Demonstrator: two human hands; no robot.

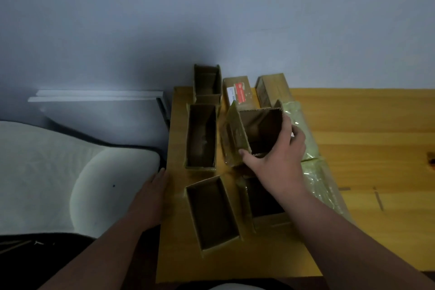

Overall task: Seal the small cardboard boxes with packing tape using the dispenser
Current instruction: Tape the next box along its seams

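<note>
The tilted open box (261,129), at the cluster's centre, is gripped by the right hand (275,155), fingers curled over its rim. Unsealed boxes lie at nine (202,136) and seven o'clock (211,212). No dispenser shows; sealing looks barely begun. The left hand (153,193) rests flat, fingers straight, on the surface (364,125).

Open-topped brown cardboard box (259,132), tilted, lifted off the desk (353,125), with one flap raised on its 9 o'clock side; the right hand (280,155) grips its near rim. At its 9 o'clock stands a long open box (201,136), upright on the desk. At 11 o'clock, a smaller open box (207,81). At 7 o'clock, another open box (213,213), angled. At 6 o'clock, beneath the forearm, a further open box (263,202). At 12 o'clock lies a closed box with red label (239,89); beside it, a closed plain box (271,88).
</note>
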